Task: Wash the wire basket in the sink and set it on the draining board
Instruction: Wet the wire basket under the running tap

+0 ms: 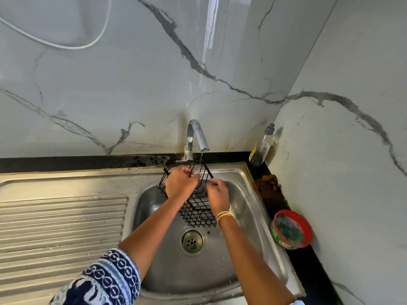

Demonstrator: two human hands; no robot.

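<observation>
A black wire basket (196, 211) hangs over the steel sink (246, 208), tilted, its top under the tap (199, 135). A thin stream of water runs from the spout onto it. My left hand (180, 183) grips the basket's upper left rim. My right hand (217, 197) holds its right side, fingers on the wires. The ribbed draining board (61, 225) lies to the left of the bowl.
A soap dispenser bottle (262, 146) stands in the back right corner. A red and green tub of dish paste (290, 230) sits on the black counter to the right, with a brown scrubber (267, 181) behind it. The sink drain (192, 241) is open below the basket.
</observation>
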